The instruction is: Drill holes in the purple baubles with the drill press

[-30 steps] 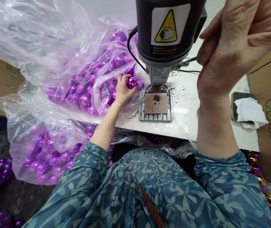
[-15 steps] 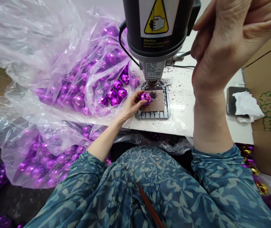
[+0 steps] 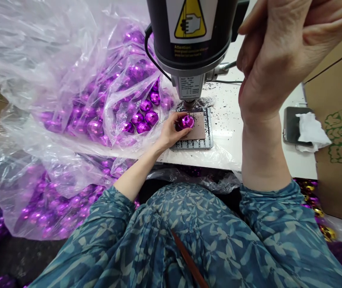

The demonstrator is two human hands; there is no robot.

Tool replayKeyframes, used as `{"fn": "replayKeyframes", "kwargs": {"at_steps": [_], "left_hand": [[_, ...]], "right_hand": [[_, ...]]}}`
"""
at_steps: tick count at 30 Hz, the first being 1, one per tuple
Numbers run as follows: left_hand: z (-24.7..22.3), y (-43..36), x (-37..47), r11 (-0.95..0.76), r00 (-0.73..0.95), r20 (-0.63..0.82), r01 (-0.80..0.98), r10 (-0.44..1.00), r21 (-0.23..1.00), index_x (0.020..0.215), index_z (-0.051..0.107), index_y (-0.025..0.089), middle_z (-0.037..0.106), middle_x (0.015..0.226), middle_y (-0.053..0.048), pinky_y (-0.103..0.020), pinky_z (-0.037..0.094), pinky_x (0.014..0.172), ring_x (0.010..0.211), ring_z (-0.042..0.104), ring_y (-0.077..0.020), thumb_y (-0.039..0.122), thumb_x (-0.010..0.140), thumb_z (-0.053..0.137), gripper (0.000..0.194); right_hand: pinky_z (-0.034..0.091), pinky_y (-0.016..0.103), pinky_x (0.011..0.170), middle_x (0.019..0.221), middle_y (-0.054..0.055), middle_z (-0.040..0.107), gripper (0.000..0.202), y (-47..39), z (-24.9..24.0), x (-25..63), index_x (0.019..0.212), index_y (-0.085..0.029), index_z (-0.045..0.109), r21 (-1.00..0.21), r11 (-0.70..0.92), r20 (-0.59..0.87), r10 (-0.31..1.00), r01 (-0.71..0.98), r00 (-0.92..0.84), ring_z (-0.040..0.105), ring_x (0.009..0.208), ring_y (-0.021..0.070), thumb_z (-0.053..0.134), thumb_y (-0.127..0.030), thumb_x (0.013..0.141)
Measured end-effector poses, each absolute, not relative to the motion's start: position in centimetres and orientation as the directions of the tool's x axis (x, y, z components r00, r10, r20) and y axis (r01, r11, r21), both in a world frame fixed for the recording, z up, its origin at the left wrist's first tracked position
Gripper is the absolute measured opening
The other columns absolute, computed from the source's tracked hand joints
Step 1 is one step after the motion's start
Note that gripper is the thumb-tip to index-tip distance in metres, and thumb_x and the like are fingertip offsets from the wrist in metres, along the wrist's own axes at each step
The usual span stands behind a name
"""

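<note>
My left hand [image 3: 172,129] is closed with thumb and fingers around a shiny purple faceted ball [image 3: 188,121]. The ball rests over a brown square board [image 3: 200,127] on the slotted metal base [image 3: 208,140], directly below the chuck [image 3: 189,104] of a small bench drill press [image 3: 191,50]. My right hand [image 3: 279,52], raised at the upper right, is curled around the end of the press's feed lever [image 3: 231,65]; its grip is partly hidden. Whether the drill bit touches the ball I cannot make out.
Several more purple balls [image 3: 143,127] lie in an open clear plastic bag [image 3: 83,100] at left. Dark shavings litter the white table [image 3: 227,138]. A phone [image 3: 292,128] with crumpled tissue [image 3: 313,132] lies at right, beside a cardboard box [image 3: 339,172].
My left hand has shifted slightly right and turned the ball, so a different side faces up under the chuck. My right hand stays at the lever. The view has moved a little.
</note>
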State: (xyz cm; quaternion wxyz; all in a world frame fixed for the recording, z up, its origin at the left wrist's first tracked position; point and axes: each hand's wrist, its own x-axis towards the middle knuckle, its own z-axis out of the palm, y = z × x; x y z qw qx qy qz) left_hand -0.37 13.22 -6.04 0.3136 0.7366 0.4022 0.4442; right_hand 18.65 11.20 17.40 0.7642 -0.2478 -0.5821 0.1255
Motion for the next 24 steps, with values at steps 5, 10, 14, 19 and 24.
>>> {"fn": "replayKeyframes", "kwargs": {"at_steps": [5,10,14,19,24], "left_hand": [[-7.7,12.9,0.6,-0.463,0.264,0.399,0.259,0.878,0.848,0.143,0.063,0.024,0.079,0.136,-0.012,-0.049,0.068,0.11,0.124,0.08,-0.0302,0.044,0.091,0.099,0.066],[-8.1,13.2,0.9,-0.469,0.272,0.402,0.259,0.874,0.844,0.142,0.064,0.024,0.079,0.134,-0.012,-0.051,0.068,0.111,0.123,0.08,-0.0304,0.046,0.091,0.099,0.066],[-8.0,13.5,0.7,-0.477,0.284,0.403,0.275,0.87,0.835,0.141,0.066,0.024,0.079,0.135,-0.012,-0.052,0.067,0.113,0.125,0.079,-0.0315,0.048,0.091,0.1,0.066],[-7.9,13.4,0.5,-0.5,0.282,0.427,0.289,0.859,0.816,0.14,0.068,0.022,0.08,0.133,-0.012,-0.051,0.068,0.11,0.122,0.081,-0.0314,0.042,0.089,0.101,0.064],[-7.8,13.0,0.8,-0.482,0.257,0.411,0.372,0.875,0.793,0.144,0.066,0.024,0.079,0.139,-0.011,-0.048,0.067,0.112,0.128,0.08,-0.0308,0.037,0.09,0.1,0.065]], "right_hand": [[0.034,0.002,0.055,0.052,-0.004,0.051,0.077,11.1,17.3,18.8,0.056,-0.015,0.054,-0.551,0.824,0.82,0.503,0.136,0.275,0.05,0.051,-0.0097,0.056,-0.086,0.083],[0.038,0.007,0.056,0.055,-0.003,0.054,0.078,10.7,17.1,18.8,0.058,-0.015,0.058,-0.553,0.802,0.825,0.489,0.227,0.283,0.05,0.051,-0.0078,0.052,-0.087,0.087],[0.032,0.007,0.053,0.053,-0.004,0.054,0.077,10.9,17.0,18.8,0.056,-0.014,0.06,-0.556,0.81,0.82,0.5,0.185,0.278,0.044,0.049,-0.0087,0.059,-0.085,0.085],[0.038,0.0,0.06,0.053,-0.004,0.053,0.069,10.6,15.7,19.0,0.057,-0.011,0.068,-0.493,0.85,0.846,0.42,0.183,0.329,0.048,0.051,-0.0101,0.064,-0.068,0.094],[0.049,-0.002,0.075,0.059,-0.006,0.054,0.03,9.8,13.0,19.5,0.117,-0.029,0.088,-0.314,0.921,0.931,0.251,0.232,0.266,0.062,0.063,-0.0095,0.062,-0.041,0.106]]}}
